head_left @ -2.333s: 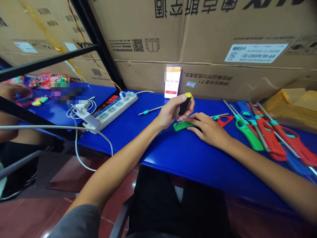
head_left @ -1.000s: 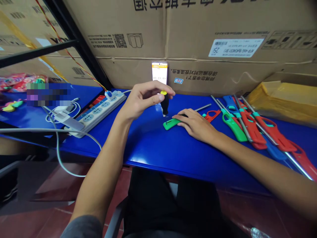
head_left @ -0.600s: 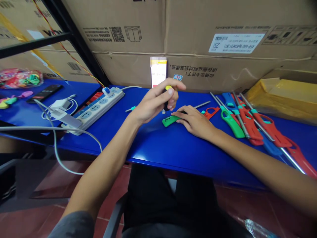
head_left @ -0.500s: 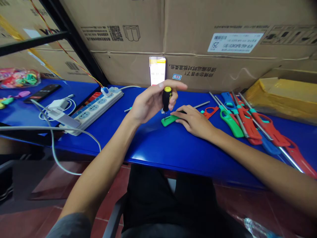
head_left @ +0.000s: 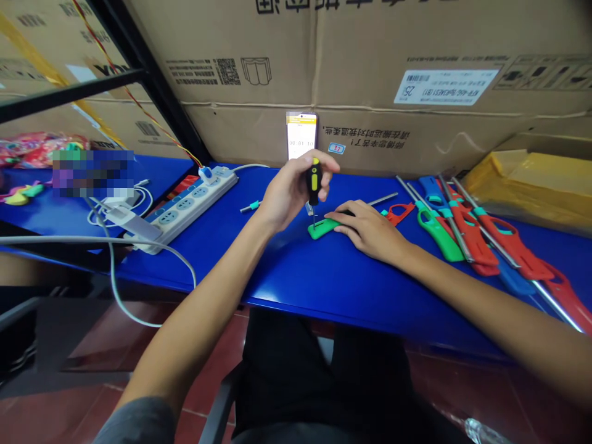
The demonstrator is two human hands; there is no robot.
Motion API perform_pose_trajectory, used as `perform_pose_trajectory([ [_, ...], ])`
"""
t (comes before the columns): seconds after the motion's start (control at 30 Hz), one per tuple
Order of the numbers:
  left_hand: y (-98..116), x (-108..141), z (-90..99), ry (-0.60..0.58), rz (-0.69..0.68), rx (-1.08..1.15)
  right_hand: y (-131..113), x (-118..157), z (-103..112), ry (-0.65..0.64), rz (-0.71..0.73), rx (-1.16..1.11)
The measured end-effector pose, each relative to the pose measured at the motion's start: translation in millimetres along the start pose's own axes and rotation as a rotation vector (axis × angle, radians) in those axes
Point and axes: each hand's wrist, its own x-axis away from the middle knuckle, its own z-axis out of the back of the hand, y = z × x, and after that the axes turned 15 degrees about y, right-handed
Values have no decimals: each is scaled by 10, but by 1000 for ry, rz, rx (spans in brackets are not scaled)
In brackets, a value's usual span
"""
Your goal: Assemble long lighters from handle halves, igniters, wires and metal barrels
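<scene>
My left hand is closed around a black and yellow screwdriver held upright. Its thin tip comes down on the handle end of a green long-neck lighter lying on the blue table. My right hand presses that lighter flat, fingers closed over its body and hiding the middle. A metal tube sticks out beyond my right fingers. Just past them lies a red lighter part with a finger loop. A small turquoise-tipped piece with a spring rests left of my left wrist.
Several red, green and blue lighters are piled at the right, before a taped yellow-brown box. A white power strip with cables lies at the left. A phone showing a timer leans on the large carton behind.
The whole view has shifted slightly, so things sit a little further right and lower. The screwdriver's handle has turned in my left hand; its tip remains at the green lighter.
</scene>
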Motion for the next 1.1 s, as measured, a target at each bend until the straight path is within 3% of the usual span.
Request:
perform_pose_trajectory([
  [0.2, -56, 25, -3, 11, -8, 7, 2, -1, -3, 10, 8, -11],
  [0.47, 2, 27, 13, -119, 22, -13, 11, 4, -12, 11, 6, -2],
  [0.63, -40, 53, -19, -147, -47, -32, 12, 7, -14, 25, 13, -12],
  [0.83, -56, 53, -26, -152, 37, 51, 10, 3, -5, 11, 18, -2],
  [1.1, 33, 17, 89, -178, 73, -36, 33, 14, -35, 32, 26, 19],
])
